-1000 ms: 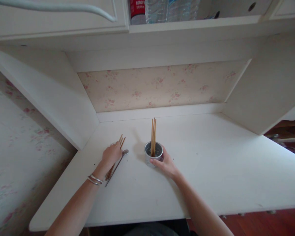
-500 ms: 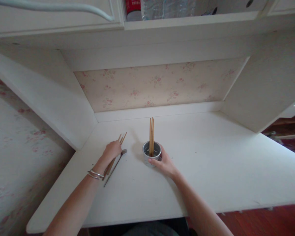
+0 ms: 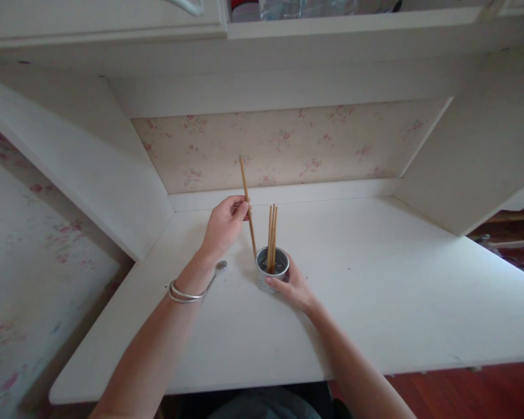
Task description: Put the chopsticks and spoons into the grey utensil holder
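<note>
My left hand [image 3: 227, 224] pinches a wooden chopstick [image 3: 244, 177] near its middle and holds it nearly upright. The chopstick's lower end is at the left rim of a metal cup [image 3: 268, 285]; I cannot tell if it touches. My right hand [image 3: 294, 288] is wrapped around the cup's right side, thumb across the front. Several chopsticks [image 3: 272, 235] stand together inside the cup, whose bottom appears to have small holes. A long-handled metal spoon [image 3: 221, 265] lies on the table to the left, its handle partly hidden by my left wrist.
The white desktop [image 3: 375, 302] extends far to the right, with white side panels at both ends. A low shelf [image 3: 288, 64] overhangs the back, with clear plastic bottles [image 3: 305, 8] above it. Floral wallpaper [image 3: 279, 145] covers the back wall.
My left hand has risen from the table and moved right and away from me, lifting a chopstick to the cup. My right hand still holds the cup. The view has shifted slightly.
</note>
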Motion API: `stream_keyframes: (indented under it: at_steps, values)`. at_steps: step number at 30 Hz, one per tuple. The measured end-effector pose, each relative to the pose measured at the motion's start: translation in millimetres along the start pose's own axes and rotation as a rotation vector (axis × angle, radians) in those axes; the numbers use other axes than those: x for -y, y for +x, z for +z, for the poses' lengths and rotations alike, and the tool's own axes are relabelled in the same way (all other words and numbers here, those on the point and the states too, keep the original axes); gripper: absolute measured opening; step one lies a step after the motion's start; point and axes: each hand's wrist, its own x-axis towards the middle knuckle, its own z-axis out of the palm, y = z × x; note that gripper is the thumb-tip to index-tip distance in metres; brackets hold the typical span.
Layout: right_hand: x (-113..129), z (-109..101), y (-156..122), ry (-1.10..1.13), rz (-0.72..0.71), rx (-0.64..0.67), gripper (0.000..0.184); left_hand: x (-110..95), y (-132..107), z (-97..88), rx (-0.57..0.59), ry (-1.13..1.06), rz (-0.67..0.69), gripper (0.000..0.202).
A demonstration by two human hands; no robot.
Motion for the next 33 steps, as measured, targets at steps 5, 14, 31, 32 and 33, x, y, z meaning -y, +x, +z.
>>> stream_keyframes:
  at_steps: [5, 14, 31, 32, 33]
  values:
    - [4.9, -0.8, -0.6, -0.022, -0.021, 0.003, 0.071, 30.8, -12.5, 22.7, 0.078, 0.15, -0.074, 0.027]
    - [5.9, -0.9, 0.6, -0.045, -0.041, -0.006, 0.072, 59.1, -48.0, 33.5, 0.121, 0.316, -0.143, 0.025]
    - [7.4, -0.1, 0.8, -0.012, -0.032, 0.014, 0.074, 66.2, -55.2, 31.0, 0.145, 0.261, -0.2, 0.032]
    - [7.1, -0.1, 0.9, -0.013, -0.034, 0.011, 0.074, 65.0, -56.1, 30.3, 0.148, 0.234, -0.218, 0.033]
    - [6.9, -0.1, 0.9, -0.015, -0.037, 0.008, 0.075, 64.1, -57.7, 29.3, 0.148, 0.205, -0.234, 0.034]
